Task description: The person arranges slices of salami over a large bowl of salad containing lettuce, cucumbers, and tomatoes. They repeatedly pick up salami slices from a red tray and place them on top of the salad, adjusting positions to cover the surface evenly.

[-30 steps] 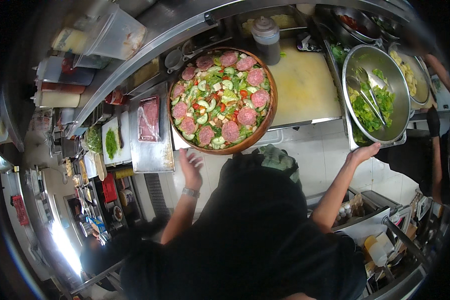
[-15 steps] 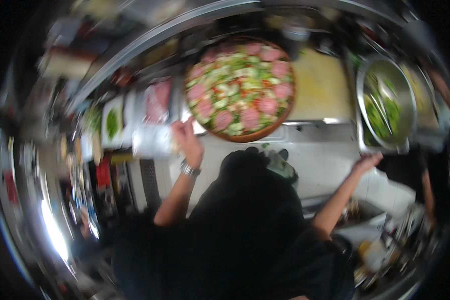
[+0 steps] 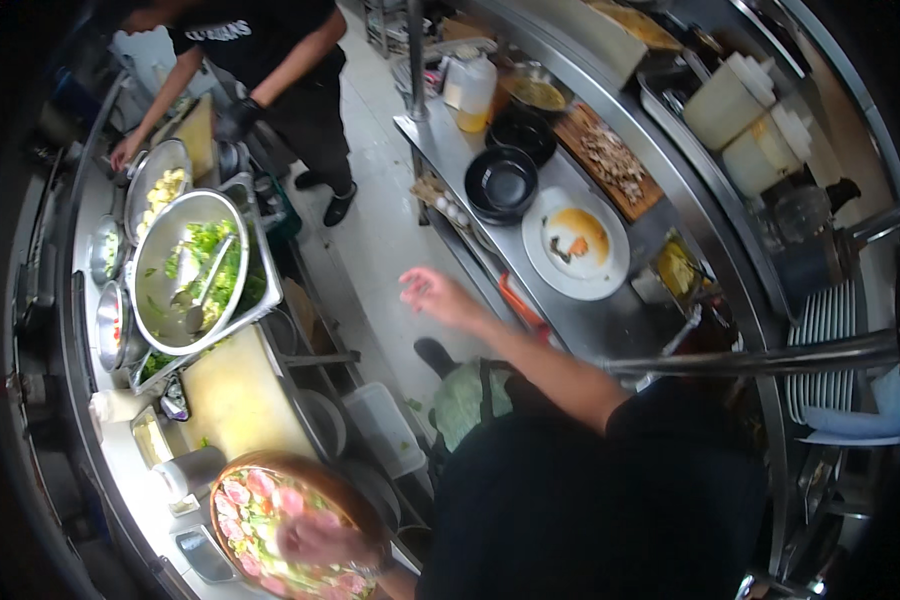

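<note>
A big round brown bowl (image 3: 232,464) full of salad stands on the left counter, with pink slices of sliced meat around the rim and chopped vegetables. Over it hovers my left hand (image 3: 322,540), smeared by motion, so its fingers are unclear; whether it touches the salad I cannot tell. My right hand (image 3: 435,297) reaches out over the aisle, fingers apart and nothing in it. Beyond the salad lies a yellow cutting board (image 3: 240,385). Farther along is a steel bowl (image 3: 148,318) of green leaves with metal tongs (image 3: 210,270) in it.
At the far left a co-worker in dark clothes (image 3: 290,90) leans toward the counter. On the right steel counter (image 3: 580,335) stand a white plate (image 3: 560,275) with food remains, black bowls (image 3: 501,184) and a wooden board (image 3: 642,192) of chopped pieces. Stacked plates (image 3: 820,350) sit at the right.
My view has swung to the right, so the salad bowl now shows at lower left. The aisle, right counter and co-worker have come into view. My right hand now extends over the aisle.
</note>
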Motion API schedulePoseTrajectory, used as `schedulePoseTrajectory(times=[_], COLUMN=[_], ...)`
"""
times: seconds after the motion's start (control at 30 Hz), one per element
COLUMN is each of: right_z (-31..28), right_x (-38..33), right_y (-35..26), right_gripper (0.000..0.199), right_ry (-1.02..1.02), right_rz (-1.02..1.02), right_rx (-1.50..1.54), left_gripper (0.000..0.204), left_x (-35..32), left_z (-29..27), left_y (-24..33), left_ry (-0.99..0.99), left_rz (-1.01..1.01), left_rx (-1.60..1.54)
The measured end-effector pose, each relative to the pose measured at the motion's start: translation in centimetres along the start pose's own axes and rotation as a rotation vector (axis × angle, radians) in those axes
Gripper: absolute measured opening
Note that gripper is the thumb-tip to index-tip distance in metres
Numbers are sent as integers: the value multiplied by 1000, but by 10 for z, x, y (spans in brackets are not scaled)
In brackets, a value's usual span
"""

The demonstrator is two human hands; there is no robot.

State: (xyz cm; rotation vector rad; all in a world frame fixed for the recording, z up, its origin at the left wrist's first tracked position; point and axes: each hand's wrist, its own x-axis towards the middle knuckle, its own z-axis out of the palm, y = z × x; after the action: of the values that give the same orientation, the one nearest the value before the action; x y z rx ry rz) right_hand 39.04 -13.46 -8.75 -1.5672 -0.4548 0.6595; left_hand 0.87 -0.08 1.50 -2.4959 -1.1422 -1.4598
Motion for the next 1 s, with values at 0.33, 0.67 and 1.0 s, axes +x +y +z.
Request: schedulePoseTrajectory(times=[0.33, 0.67, 1.0], right_z=[-276, -453, -553], right_x=[-18, -51, 17], right_y=[37, 147, 117], right_gripper=[25, 35, 113], right_ry=[982, 1474, 1279], right_rz=[-187, 20, 468], right_rx=[-115, -172, -573], left_gripper=[24, 29, 36], left_x=[12, -47, -175], left_z=[182, 349, 459], left_y=[193, 442, 644], left_ry=[-575, -1224, -1175], left_rz=[-267, -72, -511], left_rx=[-1214, -1596, -1367])
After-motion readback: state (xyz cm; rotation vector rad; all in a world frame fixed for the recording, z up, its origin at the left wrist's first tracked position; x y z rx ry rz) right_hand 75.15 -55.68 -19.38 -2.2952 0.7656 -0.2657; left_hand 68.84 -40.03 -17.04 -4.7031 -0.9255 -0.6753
